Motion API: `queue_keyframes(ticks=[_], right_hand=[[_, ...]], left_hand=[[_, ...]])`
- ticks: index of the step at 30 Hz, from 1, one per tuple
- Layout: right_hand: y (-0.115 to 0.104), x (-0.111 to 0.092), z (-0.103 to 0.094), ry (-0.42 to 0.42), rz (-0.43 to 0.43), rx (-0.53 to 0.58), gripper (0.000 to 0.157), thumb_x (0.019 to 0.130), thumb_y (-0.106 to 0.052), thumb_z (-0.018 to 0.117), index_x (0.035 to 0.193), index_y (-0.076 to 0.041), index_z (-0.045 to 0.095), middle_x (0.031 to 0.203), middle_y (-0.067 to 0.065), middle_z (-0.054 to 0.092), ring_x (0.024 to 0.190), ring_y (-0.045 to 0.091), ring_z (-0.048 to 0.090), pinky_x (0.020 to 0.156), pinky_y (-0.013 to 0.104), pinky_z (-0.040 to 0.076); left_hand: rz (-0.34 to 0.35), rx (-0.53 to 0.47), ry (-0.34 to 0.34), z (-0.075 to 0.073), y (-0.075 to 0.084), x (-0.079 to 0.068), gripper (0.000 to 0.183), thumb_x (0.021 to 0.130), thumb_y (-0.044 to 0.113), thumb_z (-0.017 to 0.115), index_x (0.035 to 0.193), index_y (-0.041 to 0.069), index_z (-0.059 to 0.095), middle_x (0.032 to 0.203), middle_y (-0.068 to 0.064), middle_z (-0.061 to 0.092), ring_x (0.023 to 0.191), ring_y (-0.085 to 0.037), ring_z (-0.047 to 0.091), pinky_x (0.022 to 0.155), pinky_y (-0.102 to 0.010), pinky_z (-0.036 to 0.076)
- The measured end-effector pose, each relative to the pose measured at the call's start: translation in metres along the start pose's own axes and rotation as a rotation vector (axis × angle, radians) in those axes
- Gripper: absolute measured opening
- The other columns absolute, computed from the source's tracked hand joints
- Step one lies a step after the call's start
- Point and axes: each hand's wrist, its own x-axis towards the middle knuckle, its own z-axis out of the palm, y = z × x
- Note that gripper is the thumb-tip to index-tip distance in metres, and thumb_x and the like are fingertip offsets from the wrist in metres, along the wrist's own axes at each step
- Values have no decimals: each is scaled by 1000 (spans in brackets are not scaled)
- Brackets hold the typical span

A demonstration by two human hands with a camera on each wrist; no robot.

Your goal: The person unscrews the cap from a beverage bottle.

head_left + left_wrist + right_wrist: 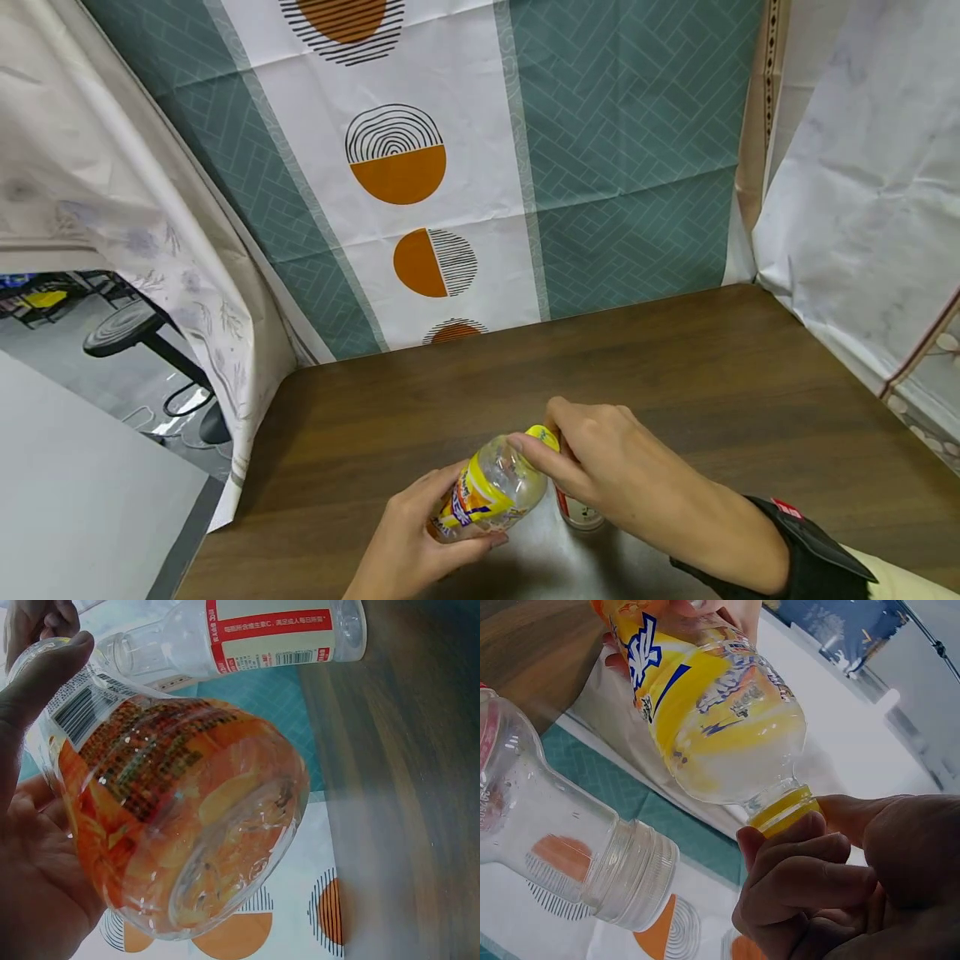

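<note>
fingers of the r hand (596, 454) were curled in, thumb & index pinching the yellow cap (784, 812) w/ no gap; the r wrist view had this clearest, since the head view showed mainly the thumb & back of the hand. l hand (408, 529) was curved round the lower body of the yellow-label bottle (480, 500), fingers one side, thumb the other, spread abt as wide as the bottle itself. cap sat at the bottle's neck; couldn't tell if it was loose.

bottle was held tilted above the tabletop (675, 367), cap end twd the r hand, closer to the l edge than the r & well this side of the far edge. near edge was out of frame. l wrist view alone gave its underside, plus a barcode (79, 716) & orange print round the back; head & r wrist had the yellow front w/ blue lettering.

red-banded bottle (270, 634) stood upright on the tabletop just beside. head view only got its lower pt, as the r hand blocked the rest; l wrist showed the label w/ red bands, r wrist the clear ribbed top.

only the head view had the black wristband (795, 550) w/ red tag on the r arm. patterned cloth (622, 150) hung past the far edge, teal & white w/ orange half-circles.
</note>
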Motion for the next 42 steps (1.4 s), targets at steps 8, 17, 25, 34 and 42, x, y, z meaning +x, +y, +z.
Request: queue_keyframes(ticks=[8,17,25,34,42], right_hand=[[2,-3,2,50,-60,15,33,88,-27,66,67,-17,43,54,-16,37,42,-3,33,35,12,32],[0,-4,0,48,-78,36,32,88,-30,66,68,-18,45,56,-16,39,44,-4,34,35,11,32],[-1,-4,-3,49,-148,64,29,90,-32,63,71,-18,47,58,-17,44,45,-8,37,37,8,32],[2,-4,-4,81,-267,60,30,94,-36,57,73,-17,47,58,-15,40,47,-5,35,38,7,30],[3,-4,-7,67,-344,65,30,95,-36,55,76,-14,49,59,-12,36,48,-2,32,40,7,29]], left_hand=[[16,-24,16,-3,11,4,61,60,15,89,115,16,63,95,7,65,74,-6,59,58,-27,56],[31,-77,3,-2,7,3,61,60,15,88,116,15,63,96,6,66,75,-7,60,58,-29,56],[24,-129,-44,4,-13,-6,59,66,27,86,119,20,61,98,7,67,75,-7,60,58,-26,56],[12,-200,-102,4,-18,-8,56,68,26,84,119,21,60,99,7,68,76,-8,62,63,-31,57],[59,-237,-123,-2,-3,-1,54,68,23,84,117,20,61,97,7,69,77,-7,63,64,-31,57]])
